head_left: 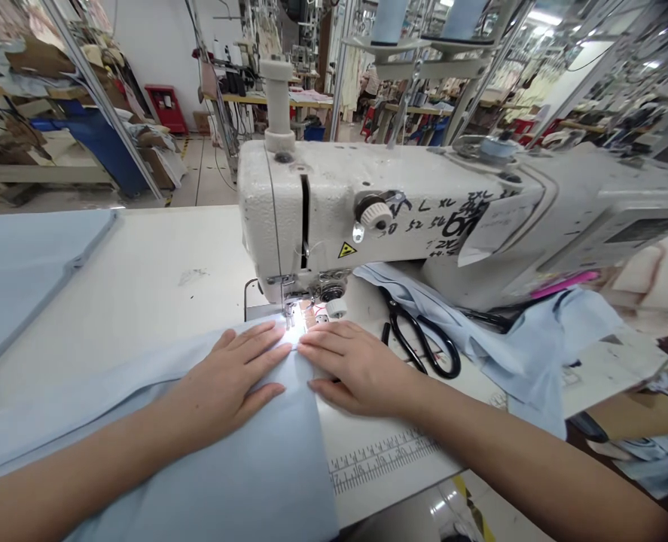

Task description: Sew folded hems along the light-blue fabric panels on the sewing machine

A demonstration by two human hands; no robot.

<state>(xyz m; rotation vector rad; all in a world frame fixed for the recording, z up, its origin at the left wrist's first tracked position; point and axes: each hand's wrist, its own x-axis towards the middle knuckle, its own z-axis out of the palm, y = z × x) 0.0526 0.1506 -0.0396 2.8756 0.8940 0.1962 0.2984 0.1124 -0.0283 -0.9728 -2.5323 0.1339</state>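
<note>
A white industrial sewing machine (pixel 401 211) stands on a white table (pixel 153 278). Light blue fabric (pixel 254 467) lies flat on the table and runs up to the lit presser foot (pixel 291 316). My left hand (pixel 229 380) rests flat on this fabric, fingers stretched toward the needle. My right hand (pixel 353 365) lies flat at the fabric's right edge, fingertips meeting the left hand's just in front of the presser foot. Both hands press the cloth down; neither grips anything.
Black scissors (pixel 424 342) lie right of my right hand, beside a crumpled pile of light blue cloth (pixel 514 339) under the machine arm. Another blue fabric piece (pixel 22 263) covers the table's far left. A printed ruler (pixel 384 455) marks the table's front edge. Workshop tables and racks stand behind.
</note>
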